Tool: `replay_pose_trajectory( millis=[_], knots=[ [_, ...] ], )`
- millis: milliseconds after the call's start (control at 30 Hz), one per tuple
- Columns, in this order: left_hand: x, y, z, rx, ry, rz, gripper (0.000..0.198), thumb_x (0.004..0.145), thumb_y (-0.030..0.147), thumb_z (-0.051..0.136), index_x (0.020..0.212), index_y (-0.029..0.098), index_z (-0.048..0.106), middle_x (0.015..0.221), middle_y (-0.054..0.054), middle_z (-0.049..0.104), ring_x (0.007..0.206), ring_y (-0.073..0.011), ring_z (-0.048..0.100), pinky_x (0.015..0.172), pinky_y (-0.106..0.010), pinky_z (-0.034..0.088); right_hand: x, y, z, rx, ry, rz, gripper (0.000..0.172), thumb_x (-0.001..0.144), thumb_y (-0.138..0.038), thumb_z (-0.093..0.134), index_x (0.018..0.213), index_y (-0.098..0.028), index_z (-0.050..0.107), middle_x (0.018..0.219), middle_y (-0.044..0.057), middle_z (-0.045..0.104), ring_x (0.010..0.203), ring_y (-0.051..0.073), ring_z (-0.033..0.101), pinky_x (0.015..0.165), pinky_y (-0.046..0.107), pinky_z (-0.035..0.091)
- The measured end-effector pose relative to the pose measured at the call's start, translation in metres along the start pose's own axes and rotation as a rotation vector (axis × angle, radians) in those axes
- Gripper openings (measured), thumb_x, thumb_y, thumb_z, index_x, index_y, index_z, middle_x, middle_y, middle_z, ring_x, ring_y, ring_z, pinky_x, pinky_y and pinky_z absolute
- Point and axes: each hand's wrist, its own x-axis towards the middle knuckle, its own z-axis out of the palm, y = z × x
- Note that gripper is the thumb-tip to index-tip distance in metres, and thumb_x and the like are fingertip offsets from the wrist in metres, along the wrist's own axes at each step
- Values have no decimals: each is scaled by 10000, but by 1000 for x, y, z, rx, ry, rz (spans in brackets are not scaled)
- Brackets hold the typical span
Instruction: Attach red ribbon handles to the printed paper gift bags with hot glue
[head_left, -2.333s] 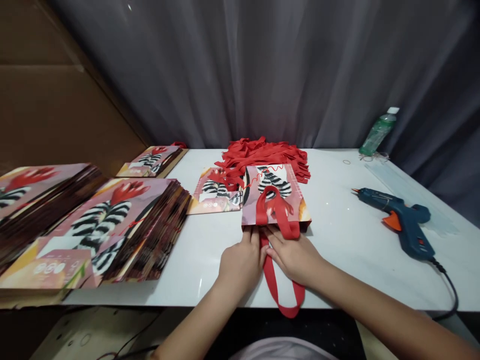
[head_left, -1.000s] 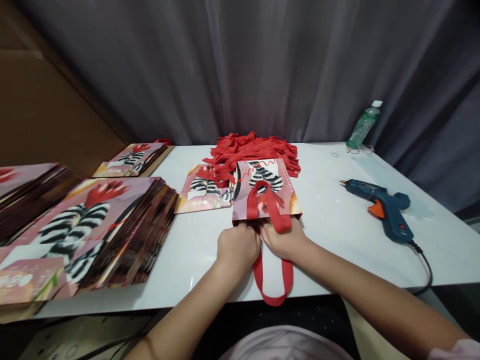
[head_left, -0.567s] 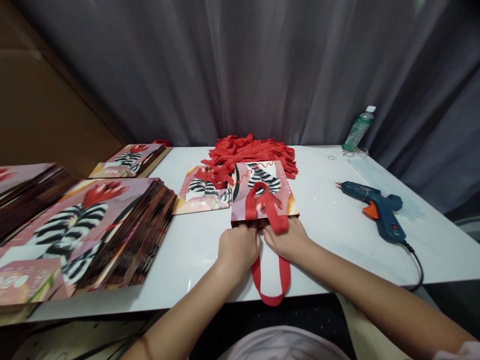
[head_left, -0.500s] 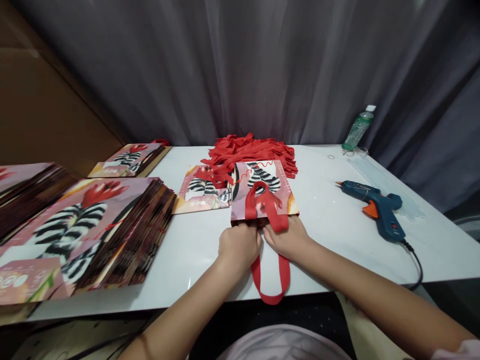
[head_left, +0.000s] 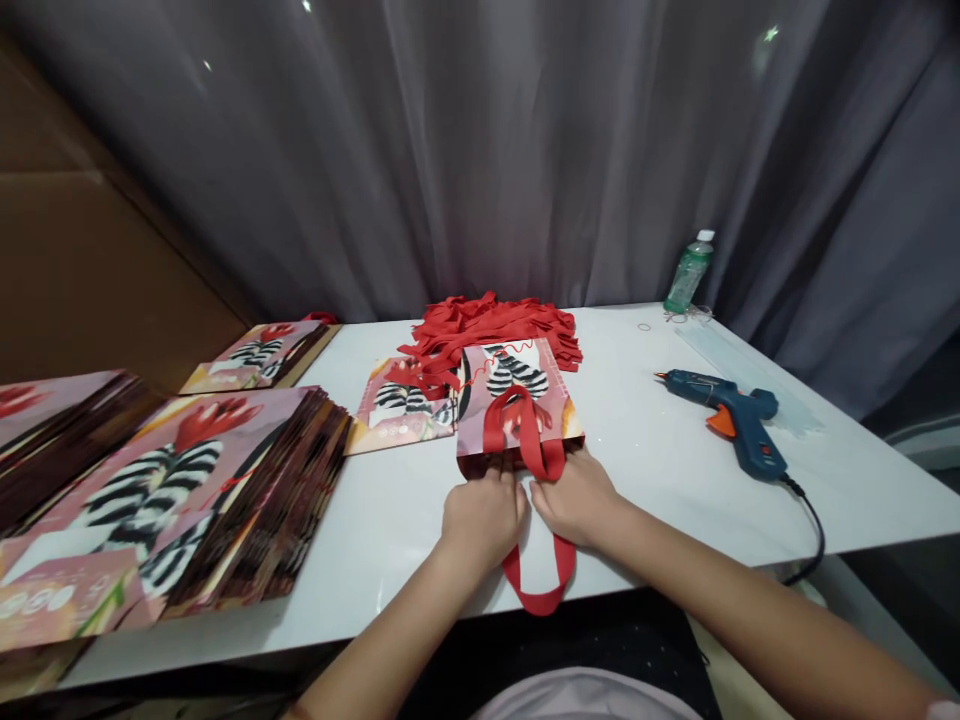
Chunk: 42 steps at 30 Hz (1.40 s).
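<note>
A flat paper gift bag (head_left: 517, 400) printed with a zebra-striped red flower lies on the white table (head_left: 660, 450). Two red ribbon handles belong to it: one (head_left: 521, 430) lies on its face, the other (head_left: 541, 575) loops toward me over the table's edge. My left hand (head_left: 484, 515) and my right hand (head_left: 574, 500) rest side by side at the bag's near, open edge. Both are curled, with fingertips pressing on that edge where the handles join.
A pile of red ribbons (head_left: 495, 325) lies behind the bag, another flat bag (head_left: 401, 410) to its left. Big stacks of flat bags (head_left: 195, 480) fill the left. A blue glue gun (head_left: 724, 420) with cord, clear glue sticks (head_left: 739, 365) and a green bottle (head_left: 688, 272) sit right.
My head has tilted and shifted, so the scene sits lower and further left. Both hands stay pressed on the bag's near edge; the bag has hardly moved.
</note>
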Motion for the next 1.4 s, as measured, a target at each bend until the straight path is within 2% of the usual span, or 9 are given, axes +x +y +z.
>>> replay_pose_trajectory(
  millis=[133, 300, 433, 633, 767, 933, 1100, 1267, 1400],
  knots=[
    [3, 2, -1, 17, -3, 3, 483, 956, 285, 256, 1167, 66, 631, 1111, -207, 656, 840, -311, 687, 653, -413, 525, -2, -2, 2, 1, 19, 5, 372, 947, -280, 412, 995, -131, 750, 1108, 158, 700, 1137, 319, 555, 1028, 436, 307],
    [5, 7, -5, 9, 7, 2, 472, 942, 257, 263, 1008, 67, 690, 984, -205, 676, 851, -326, 673, 678, -427, 511, -3, 6, -4, 20, 16, 18, 337, 920, -241, 432, 978, -131, 744, 1017, 151, 723, 1058, 302, 598, 981, 428, 340],
    [5, 5, -3, -12, 42, 25, 438, 940, 274, 281, 1079, 109, 663, 1108, -195, 645, 936, -323, 653, 689, -410, 511, 1, 3, -8, 62, 21, 19, 293, 894, -269, 463, 977, -180, 730, 1004, 105, 734, 972, 269, 636, 897, 384, 399],
    [8, 3, -2, -44, 11, 4, 389, 904, 232, 340, 1124, 122, 641, 1090, -182, 652, 828, -290, 690, 646, -385, 518, 6, -9, 3, 128, 25, 8, 300, 892, -212, 446, 916, -147, 737, 1032, 142, 727, 1038, 305, 616, 961, 414, 362],
    [10, 6, -6, -57, 21, 26, 358, 892, 227, 372, 1050, 122, 675, 1067, -180, 662, 901, -294, 674, 708, -383, 518, 4, -5, 2, 214, 19, 52, 324, 914, -202, 406, 942, -143, 723, 1010, 141, 733, 932, 281, 660, 845, 376, 428],
    [11, 2, -8, -73, 82, 30, 437, 960, 307, 275, 1070, 161, 672, 1145, -153, 637, 912, -274, 668, 727, -383, 519, -1, 10, -28, 349, 40, -10, 349, 975, -246, 370, 925, -180, 710, 899, 50, 745, 796, 178, 669, 705, 256, 450],
    [7, -4, -2, -60, 97, 37, 455, 967, 324, 266, 1243, 158, 587, 1174, -162, 631, 867, -299, 681, 684, -409, 519, 23, 33, -60, 387, 214, -83, 373, 986, -171, 329, 1172, -148, 651, 1217, 97, 662, 1111, 167, 582, 922, 270, 415],
    [6, 2, -2, -70, 109, 51, 448, 954, 314, 287, 1279, 179, 563, 1260, -143, 599, 888, -285, 679, 708, -409, 522, 60, 51, -58, 340, 136, -216, 198, 865, -144, 565, 915, -197, 750, 957, 29, 741, 909, 166, 638, 831, 253, 454],
    [10, 4, -2, -91, 112, 76, 402, 930, 256, 310, 1167, 153, 617, 1209, -137, 628, 915, -262, 673, 750, -380, 516, 51, 44, -55, 283, 294, -97, 274, 936, -183, 474, 1045, -151, 723, 1165, 106, 685, 1104, 243, 555, 974, 368, 392]
  ],
)
